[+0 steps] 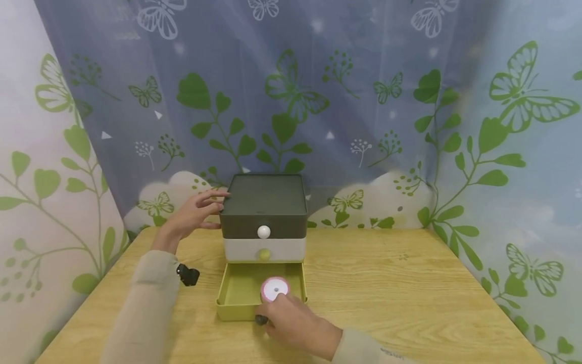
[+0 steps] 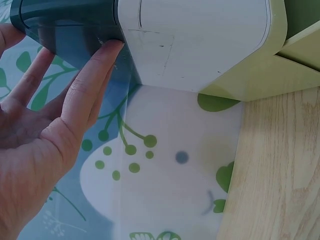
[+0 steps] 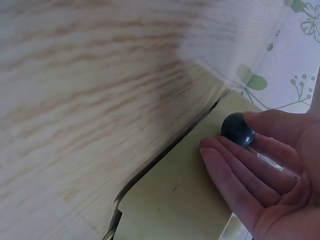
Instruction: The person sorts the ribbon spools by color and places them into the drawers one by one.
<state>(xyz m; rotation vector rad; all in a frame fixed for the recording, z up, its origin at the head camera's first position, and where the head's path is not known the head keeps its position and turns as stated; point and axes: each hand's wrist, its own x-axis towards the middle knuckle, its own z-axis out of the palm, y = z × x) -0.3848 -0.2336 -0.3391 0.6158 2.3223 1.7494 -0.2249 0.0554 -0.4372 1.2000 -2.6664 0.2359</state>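
Note:
A small three-tier drawer box stands on the table, with dark, white and yellow-green tiers. Its bottom drawer is pulled out. My right hand pinches that drawer's dark round knob between thumb and fingers. Inside the drawer is a round disc with a pink rim, a white face and a small centre hole; my hand partly hides it. My left hand has its fingers extended against the left side of the dark top tier.
The wooden table extends to both sides of the box. A patterned curtain with leaves and butterflies hangs close behind it. The upper drawers have a white knob and a green knob; both drawers are closed.

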